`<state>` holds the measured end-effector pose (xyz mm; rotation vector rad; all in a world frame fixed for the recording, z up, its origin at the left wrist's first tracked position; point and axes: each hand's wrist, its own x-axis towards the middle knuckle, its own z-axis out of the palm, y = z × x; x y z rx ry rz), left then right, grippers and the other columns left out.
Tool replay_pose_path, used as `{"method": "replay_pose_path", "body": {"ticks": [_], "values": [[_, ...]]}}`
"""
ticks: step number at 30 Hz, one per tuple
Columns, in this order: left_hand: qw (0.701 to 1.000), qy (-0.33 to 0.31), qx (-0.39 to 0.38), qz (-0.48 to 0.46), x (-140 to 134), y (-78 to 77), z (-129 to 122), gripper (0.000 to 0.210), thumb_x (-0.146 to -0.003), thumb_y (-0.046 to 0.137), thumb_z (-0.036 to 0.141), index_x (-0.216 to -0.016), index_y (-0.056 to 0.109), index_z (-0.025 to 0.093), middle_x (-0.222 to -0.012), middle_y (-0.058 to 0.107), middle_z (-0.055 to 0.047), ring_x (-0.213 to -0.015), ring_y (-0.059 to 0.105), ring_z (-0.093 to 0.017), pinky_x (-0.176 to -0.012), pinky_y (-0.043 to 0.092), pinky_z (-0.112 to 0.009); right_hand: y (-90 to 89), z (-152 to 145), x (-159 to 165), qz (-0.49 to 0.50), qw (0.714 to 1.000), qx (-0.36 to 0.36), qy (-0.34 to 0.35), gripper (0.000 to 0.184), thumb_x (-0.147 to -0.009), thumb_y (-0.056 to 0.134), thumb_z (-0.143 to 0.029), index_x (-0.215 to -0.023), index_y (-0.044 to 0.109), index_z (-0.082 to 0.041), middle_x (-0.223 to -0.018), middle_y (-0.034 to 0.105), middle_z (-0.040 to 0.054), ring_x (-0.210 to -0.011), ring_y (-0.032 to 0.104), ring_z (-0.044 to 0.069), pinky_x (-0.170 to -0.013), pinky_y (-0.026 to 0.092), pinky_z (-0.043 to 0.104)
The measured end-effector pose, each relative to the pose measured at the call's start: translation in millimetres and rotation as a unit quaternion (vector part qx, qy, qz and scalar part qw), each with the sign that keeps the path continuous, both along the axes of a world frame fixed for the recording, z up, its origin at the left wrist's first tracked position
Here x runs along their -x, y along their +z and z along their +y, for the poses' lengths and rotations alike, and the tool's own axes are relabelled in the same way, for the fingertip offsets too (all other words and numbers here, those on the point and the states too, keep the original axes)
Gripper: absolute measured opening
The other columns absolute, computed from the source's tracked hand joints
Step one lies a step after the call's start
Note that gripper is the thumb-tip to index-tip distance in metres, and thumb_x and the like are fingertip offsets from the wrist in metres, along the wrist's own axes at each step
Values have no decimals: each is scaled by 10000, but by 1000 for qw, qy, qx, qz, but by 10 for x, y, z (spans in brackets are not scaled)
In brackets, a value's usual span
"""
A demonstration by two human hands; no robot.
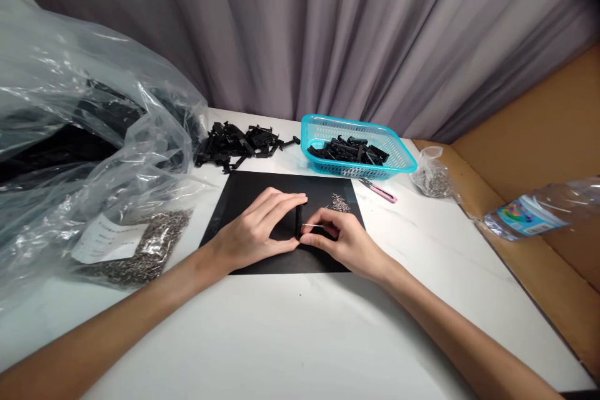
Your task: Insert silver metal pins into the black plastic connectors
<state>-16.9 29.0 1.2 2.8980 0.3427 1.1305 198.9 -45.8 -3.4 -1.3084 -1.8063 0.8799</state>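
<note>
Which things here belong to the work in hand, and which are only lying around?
Likely belong:
slim black plastic piece in the left hand;
thin silvery metal rod in the right hand;
black rectangular mat;
small silvery metal pieces on it;
black plastic parts in the blue plastic basket.

Seem just lying about:
clear plastic bottle with blue label;
slim pink tool.

Head camera looks forward and down

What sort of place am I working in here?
It looks like a workbench for small parts: there's a pile of black pieces, a blue basket, and a bag of metal bits.
</note>
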Motion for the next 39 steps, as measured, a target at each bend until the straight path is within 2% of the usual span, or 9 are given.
{"method": "replay_pose_path", "body": {"ticks": [4, 10, 14, 17, 21, 23, 28, 32, 39], "values": [[999, 7, -31, 0, 8, 11, -15, 678, -882, 743, 171, -1486, 436, 162, -1227, 715, -156, -1073, 690, -300, -928, 595, -470, -14, -31, 32, 25, 1000, -11, 5, 137, -957, 700, -341, -915, 687, -212, -919, 740, 18, -832, 654, 172, -766, 497, 299], [998, -16, -57, 4, 10, 28, -15, 560, -881, 744, 171, -1397, 525, 179, -1219, 722, -163, -1060, 700, -307, -870, 608, -474, -32, -40, 51, 26, 1000, -5, 14, 158, -959, 698, -358, -892, 681, -215, -913, 740, 23, -857, 668, 188, -813, 527, 326], [998, 14, 53, -6, -4, -5, -32, 632, -839, 789, 187, -1405, 508, 164, -1150, 720, -118, -1026, 677, -267, -902, 603, -429, 47, -19, -14, 25, 1000, 6, 16, 223, -926, 734, -424, -872, 698, -210, -884, 713, 15, -827, 634, 179, -758, 498, 303], [992, 41, 122, -1, -15, -29, -50, 617, -814, 829, 278, -1361, 560, 181, -1104, 712, -89, -1032, 671, -250, -923, 595, -409, 113, -8, -74, 29, 999, -35, -27, 319, -987, 638, -464, -818, 688, -198, -863, 667, 33, -801, 603, 176, -727, 476, 308], [984, 77, 162, 13, -12, -37, -54, 641, -754, 876, 360, -1314, 621, 182, -1116, 717, -90, -1073, 661, -267, -958, 586, -424, 117, -16, -110, -4, 987, -133, -86, 396, -1067, 482, -445, -887, 755, -221, -985, 662, 74, -992, 605, 226, -938, 466, 400], [980, 97, 171, 22, -1, -43, -37, 654, -725, 890, 389, -1300, 643, 199, -1116, 729, -83, -1123, 640, -292, -988, 576, -454, 90, -23, -106, -16, 983, -149, -104, 400, -1066, 482, -457, -923, 786, -240, -971, 653, 75, -993, 604, 231, -935, 471, 413], [971, 121, 206, 32, 34, -83, 50, 686, -696, 893, 469, -1305, 670, 245, -1119, 757, -66, -1213, 612, -326, -1006, 574, -479, 15, -4, -60, 142, 987, -27, -65, 402, -980, 618, -544, -869, 776, -191, -686, 663, 23, -584, 594, 145, -555, 495, 304], [966, 117, 229, 41, 31, -69, 96, 655, -663, 901, 478, -1246, 705, 254, -1076, 777, -50, -1183, 629, -326, -988, 581, -477, -24, 17, -1, 258, 965, 39, -25, 404, -889, 720, -576, -839, 709, -175, -700, 729, 25, -543, 646, 138, -550, 551, 294], [962, 117, 241, 44, -2, -1, 98, 595, -675, 877, 433, -1210, 715, 229, -1019, 771, -52, -1106, 668, -299, -925, 606, -441, -64, 7, 56, 287, 957, 39, -3, 330, -905, 734, -496, -854, 687, -174, -704, 743, 29, -556, 668, 135, -566, 581, 287]]}}
